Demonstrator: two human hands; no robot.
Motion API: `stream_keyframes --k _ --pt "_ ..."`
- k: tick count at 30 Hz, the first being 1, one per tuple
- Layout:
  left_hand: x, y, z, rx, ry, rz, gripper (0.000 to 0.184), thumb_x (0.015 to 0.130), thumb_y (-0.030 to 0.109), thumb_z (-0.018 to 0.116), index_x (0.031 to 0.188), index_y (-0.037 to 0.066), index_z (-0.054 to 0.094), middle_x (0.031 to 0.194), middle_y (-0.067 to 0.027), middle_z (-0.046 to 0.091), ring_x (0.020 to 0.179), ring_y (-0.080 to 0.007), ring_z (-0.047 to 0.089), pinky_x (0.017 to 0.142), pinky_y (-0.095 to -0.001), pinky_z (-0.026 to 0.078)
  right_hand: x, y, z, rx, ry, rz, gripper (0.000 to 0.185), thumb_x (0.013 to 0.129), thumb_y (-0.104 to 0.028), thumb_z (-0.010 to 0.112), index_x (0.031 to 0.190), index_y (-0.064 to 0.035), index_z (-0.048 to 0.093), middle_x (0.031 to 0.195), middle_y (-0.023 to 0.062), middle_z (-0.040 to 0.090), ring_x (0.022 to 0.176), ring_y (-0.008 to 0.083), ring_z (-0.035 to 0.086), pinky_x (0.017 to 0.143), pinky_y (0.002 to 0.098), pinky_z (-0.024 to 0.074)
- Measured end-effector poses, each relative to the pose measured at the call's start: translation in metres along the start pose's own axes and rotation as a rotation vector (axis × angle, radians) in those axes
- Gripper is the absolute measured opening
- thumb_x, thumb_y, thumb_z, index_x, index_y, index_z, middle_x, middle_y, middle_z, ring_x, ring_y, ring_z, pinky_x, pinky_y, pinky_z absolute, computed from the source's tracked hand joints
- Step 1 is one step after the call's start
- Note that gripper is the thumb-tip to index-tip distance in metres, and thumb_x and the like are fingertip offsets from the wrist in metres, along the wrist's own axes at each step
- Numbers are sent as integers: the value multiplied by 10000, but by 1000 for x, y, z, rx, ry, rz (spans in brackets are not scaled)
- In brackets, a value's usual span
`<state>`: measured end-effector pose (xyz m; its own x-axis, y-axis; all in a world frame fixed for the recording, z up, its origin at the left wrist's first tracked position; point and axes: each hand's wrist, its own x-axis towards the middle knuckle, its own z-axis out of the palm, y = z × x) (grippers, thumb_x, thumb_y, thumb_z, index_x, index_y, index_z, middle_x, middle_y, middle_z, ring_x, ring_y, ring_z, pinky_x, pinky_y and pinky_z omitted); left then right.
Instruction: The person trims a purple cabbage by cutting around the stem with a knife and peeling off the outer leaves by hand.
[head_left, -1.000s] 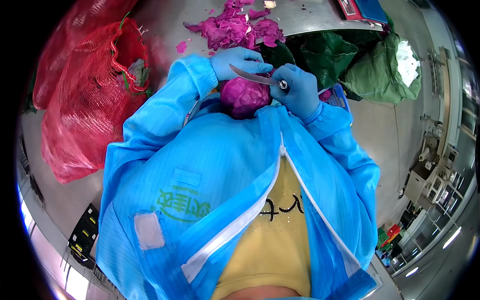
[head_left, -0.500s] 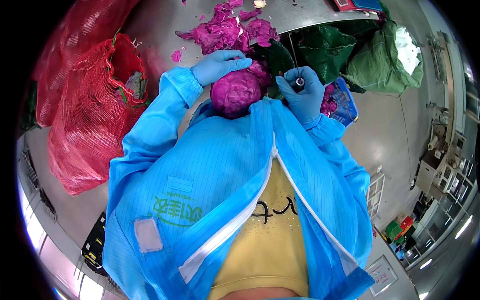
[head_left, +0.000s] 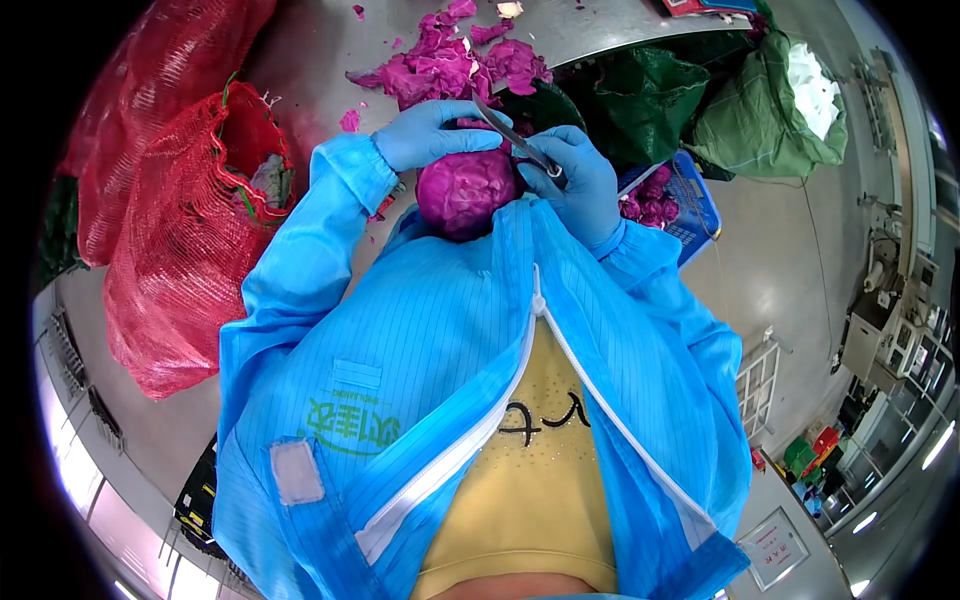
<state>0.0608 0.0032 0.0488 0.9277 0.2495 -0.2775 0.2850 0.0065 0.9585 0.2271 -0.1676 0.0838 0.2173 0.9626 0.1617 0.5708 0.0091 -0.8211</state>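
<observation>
A purple cabbage [head_left: 466, 195] sits close against the front of my blue jacket. My left hand [head_left: 436, 134], in a blue glove, rests on the far side of the cabbage with its fingers stretched over the top. In my right hand [head_left: 580, 180], also gloved, is a knife [head_left: 515, 137]; its blade slants up and left, above the cabbage and close to my left fingertips. Loose purple leaves [head_left: 430, 70] lie in a heap on the metal table [head_left: 315, 60] beyond my hands.
Red mesh sacks [head_left: 185, 240] stand at the left. To the right are an open dark green bag [head_left: 645, 100], a lighter green sack [head_left: 765, 115] with white material, and a blue basket [head_left: 695, 205] holding purple cabbages. A blue-and-red item [head_left: 710, 6] lies at the table's edge.
The knife swung away from the cabbage, its blade pointing away, then came back over it. My left hand and the cabbage shifted slightly left in view. More of the blue basket shows.
</observation>
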Motion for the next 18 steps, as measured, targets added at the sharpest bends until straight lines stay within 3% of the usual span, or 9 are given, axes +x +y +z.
stream_keyframes --k 7,10,12,13,15,16,18 --pt "-1 40 2 104 -30 -140 357 882 280 656 1174 75 633 1077 -58 647 1049 -172 566 958 -323 420 5 16 1 234 -29 27 186 782 -35 666 963 -47 628 851 78 577 732 179 599 656 276 472" --pt "4 33 5 91 -15 -81 357 871 294 670 1160 86 643 1041 -50 652 981 -144 575 901 -302 442 7 18 -1 266 -27 -28 176 785 -23 659 957 -31 623 839 89 575 754 181 599 668 277 472" --pt "6 25 8 204 42 114 345 871 292 670 1146 85 647 1005 -48 657 924 -134 583 850 -296 457 6 23 3 477 -13 62 166 781 -3 648 943 -26 623 837 96 574 765 195 596 680 280 470" --pt "7 25 7 207 39 114 345 871 292 670 1146 85 647 1005 -48 657 924 -134 583 850 -296 457 6 25 5 478 -10 62 166 781 -3 648 943 -26 623 837 96 574 765 195 596 680 280 470" --pt "8 26 8 251 93 82 397 850 416 660 1078 92 688 977 -91 658 950 -194 610 883 -306 458 6 26 7 515 52 72 166 756 -14 671 917 -33 638 833 96 567 769 196 591 686 276 469" --pt "10 25 9 252 90 82 397 850 416 660 1078 92 688 977 -91 658 950 -194 610 883 -306 458 5 23 5 516 55 73 166 756 -14 671 917 -33 638 833 96 567 769 196 591 686 276 469" --pt "13 20 9 143 69 19 400 839 426 668 1048 86 696 957 -95 655 932 -204 612 854 -312 465 2 12 -2 161 88 -1 176 726 -48 707 893 -42 653 828 79 556 743 179 585 665 268 468"
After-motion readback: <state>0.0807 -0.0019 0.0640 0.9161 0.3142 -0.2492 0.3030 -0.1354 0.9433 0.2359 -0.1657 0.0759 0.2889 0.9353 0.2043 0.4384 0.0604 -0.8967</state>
